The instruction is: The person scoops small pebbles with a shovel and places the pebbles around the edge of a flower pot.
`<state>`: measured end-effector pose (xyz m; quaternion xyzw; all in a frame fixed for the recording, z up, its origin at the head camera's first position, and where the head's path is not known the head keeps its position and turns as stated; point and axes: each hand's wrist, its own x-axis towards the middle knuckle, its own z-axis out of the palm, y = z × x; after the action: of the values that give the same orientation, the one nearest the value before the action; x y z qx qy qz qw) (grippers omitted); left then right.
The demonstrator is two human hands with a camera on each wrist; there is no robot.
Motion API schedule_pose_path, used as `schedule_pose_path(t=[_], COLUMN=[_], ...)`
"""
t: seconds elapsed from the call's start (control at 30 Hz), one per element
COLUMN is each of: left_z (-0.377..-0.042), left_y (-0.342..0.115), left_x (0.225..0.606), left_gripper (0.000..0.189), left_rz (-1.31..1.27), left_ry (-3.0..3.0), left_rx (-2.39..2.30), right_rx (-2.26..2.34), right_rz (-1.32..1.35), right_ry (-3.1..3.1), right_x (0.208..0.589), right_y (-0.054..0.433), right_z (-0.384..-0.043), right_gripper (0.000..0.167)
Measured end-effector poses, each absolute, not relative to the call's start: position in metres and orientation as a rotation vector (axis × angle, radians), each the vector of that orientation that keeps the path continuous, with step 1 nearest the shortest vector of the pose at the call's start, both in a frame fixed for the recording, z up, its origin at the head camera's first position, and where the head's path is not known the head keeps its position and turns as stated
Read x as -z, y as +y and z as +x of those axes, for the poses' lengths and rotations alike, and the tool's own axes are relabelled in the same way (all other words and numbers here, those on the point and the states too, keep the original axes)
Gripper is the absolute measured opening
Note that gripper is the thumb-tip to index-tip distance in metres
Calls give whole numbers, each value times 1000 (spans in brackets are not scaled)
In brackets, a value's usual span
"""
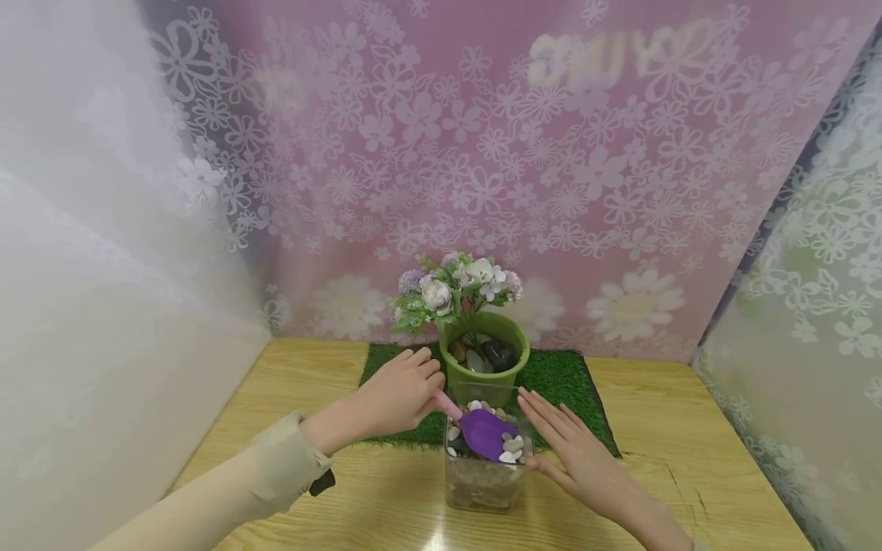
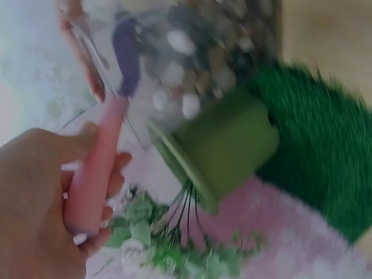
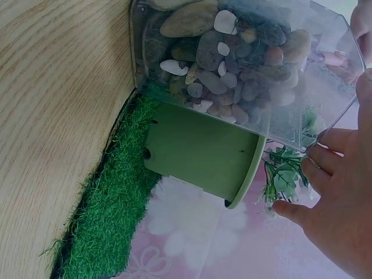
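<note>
My left hand (image 1: 406, 389) grips the pink handle of a small shovel (image 1: 488, 435), whose purple scoop lies in the top of a clear plastic container (image 1: 475, 490). Pebbles (image 1: 513, 444) in white, grey and brown fill much of the container, and some show beside the scoop. In the left wrist view the fingers wrap round the pink handle (image 2: 96, 168). My right hand (image 1: 579, 451) touches the container's right rim with its fingers extended. Just behind the container stands a green flowerpot (image 1: 485, 367) holding dark and pale stones and artificial flowers (image 1: 462, 287).
Under the flowerpot lies a green artificial grass mat (image 1: 565, 383) on the wooden table (image 1: 310, 398). A pink floral curtain (image 1: 413, 153) hangs behind, with pale curtains at both sides.
</note>
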<state>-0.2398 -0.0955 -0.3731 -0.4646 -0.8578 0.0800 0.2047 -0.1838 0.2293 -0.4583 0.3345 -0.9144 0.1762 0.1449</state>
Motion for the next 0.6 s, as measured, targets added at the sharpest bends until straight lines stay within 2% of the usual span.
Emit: schedule_pose_path(t=[0.43, 0.6], left_z=[-241, -243], left_y=[-105, -105], left_x=[362, 365], left_gripper=[29, 21], left_rz=[-1365, -1361], left_ry=[-2329, -2396], left_rx=[-404, -284], right_rx=[-506, -507], right_rz=[977, 963], right_ry=[-2610, -2629], right_x=[459, 460], right_y=[230, 230], right_z=[-184, -185], right_gripper=[88, 86])
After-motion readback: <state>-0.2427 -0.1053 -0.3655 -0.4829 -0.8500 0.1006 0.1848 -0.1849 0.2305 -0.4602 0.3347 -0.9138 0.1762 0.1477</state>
